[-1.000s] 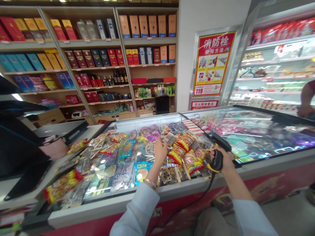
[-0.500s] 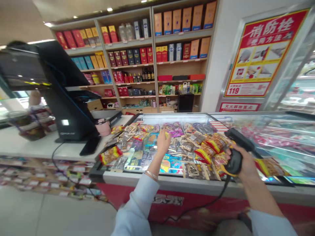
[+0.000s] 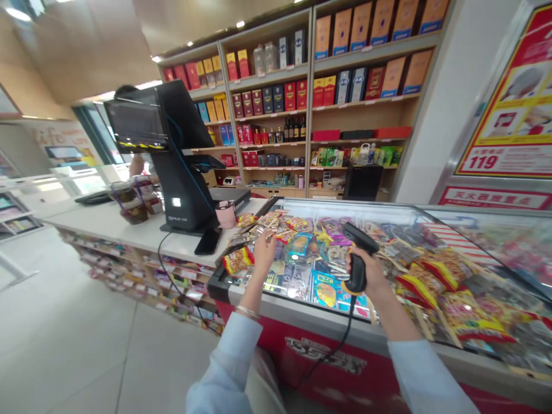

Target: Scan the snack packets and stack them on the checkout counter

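Note:
My right hand [image 3: 370, 273] grips a black and yellow handheld barcode scanner [image 3: 357, 270] by its handle, above the glass-topped chest freezer [image 3: 297, 207]. Its dark cable hangs down the red freezer front. My left hand [image 3: 264, 252] is over the left part of the freezer top, its fingers loosely bent and apart; I make out nothing in them. Around it lie small snack packets, among them a red and yellow packet [image 3: 238, 260] at the left corner and a blue packet [image 3: 301, 244]. Further right are several red and yellow noodle-like snack bags [image 3: 468, 313].
Left of the freezer, a white counter [image 3: 172, 244] carries a black checkout terminal [image 3: 185, 184], a phone [image 3: 208, 241], a pink cup [image 3: 225, 214] and tubs [image 3: 131, 210]. Shelves of boxes [image 3: 271, 109] stand behind. A person is partly visible behind the terminal.
The view has turned left. My left hand has moved left over the packets, away from the purple and yellow ones. My right hand has carried the scanner left, off the red and yellow bags.

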The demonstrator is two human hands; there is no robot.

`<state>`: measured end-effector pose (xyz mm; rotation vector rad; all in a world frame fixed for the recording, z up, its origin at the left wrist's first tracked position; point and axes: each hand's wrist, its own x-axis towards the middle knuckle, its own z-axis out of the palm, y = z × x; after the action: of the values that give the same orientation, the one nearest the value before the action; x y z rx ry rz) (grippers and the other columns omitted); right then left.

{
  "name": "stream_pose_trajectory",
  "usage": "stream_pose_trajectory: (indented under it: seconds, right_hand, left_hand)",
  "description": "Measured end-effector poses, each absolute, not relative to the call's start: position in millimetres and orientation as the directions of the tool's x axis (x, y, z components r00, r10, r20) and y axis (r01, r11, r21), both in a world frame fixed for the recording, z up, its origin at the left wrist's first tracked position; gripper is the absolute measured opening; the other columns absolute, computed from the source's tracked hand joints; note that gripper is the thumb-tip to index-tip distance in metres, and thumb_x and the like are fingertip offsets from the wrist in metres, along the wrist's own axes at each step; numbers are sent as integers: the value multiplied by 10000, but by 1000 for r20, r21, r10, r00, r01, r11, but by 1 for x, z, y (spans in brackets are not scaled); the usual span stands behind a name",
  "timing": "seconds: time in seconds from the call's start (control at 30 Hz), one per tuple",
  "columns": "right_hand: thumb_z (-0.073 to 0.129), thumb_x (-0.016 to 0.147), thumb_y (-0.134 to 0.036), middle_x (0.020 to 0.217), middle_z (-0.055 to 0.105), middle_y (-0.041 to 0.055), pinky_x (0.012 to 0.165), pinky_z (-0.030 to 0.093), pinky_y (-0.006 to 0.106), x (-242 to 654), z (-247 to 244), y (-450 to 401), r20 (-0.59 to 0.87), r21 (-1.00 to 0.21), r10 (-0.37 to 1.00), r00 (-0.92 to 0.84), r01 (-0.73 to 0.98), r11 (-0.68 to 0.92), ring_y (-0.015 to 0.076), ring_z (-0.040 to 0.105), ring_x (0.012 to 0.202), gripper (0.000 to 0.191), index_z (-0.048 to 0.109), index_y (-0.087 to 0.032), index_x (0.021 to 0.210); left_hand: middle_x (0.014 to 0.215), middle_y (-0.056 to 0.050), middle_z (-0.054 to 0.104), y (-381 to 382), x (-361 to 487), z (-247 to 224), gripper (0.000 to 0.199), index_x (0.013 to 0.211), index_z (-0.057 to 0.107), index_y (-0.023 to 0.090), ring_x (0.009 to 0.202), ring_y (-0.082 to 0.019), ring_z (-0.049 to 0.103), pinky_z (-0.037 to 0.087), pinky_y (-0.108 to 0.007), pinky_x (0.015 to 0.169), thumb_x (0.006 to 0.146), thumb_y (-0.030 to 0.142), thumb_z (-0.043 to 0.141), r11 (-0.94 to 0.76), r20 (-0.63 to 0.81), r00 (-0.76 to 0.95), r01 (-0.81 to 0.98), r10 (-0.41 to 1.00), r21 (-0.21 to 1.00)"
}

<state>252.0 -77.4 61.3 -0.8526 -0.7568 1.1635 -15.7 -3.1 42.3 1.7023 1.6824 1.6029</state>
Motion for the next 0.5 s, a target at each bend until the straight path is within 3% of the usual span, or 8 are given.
stream_pose_trajectory:
  seconds: [0.2, 0.5]
  right_hand:
    - [818, 551, -375, 472, 583, -7, 337, 413, 207, 208, 48, -58, 57, -885, 985, 163, -448, 126, 107, 506, 352, 300, 642, -151, 645]
    - [808, 583, -379, 494, 587, -10, 354, 428, 199, 176, 26, -32, -8, -880, 999, 34, -475, 9, 101, 511, 371, 300, 643, -150, 683]
  left_hand:
    - [1187, -121, 668, 4, -61, 22, 334, 1167, 605, 151, 1138, -239, 595, 421, -367, 1013, 858, 219, 498, -178, 488, -351, 637, 799, 750]
    - [1150, -158, 652, 13, -79, 3, 357, 1191, 571, 109, 1094, -288, 580, 406, -382, 960, 893, 286, 486, 162, 492, -388, 883, 779, 441]
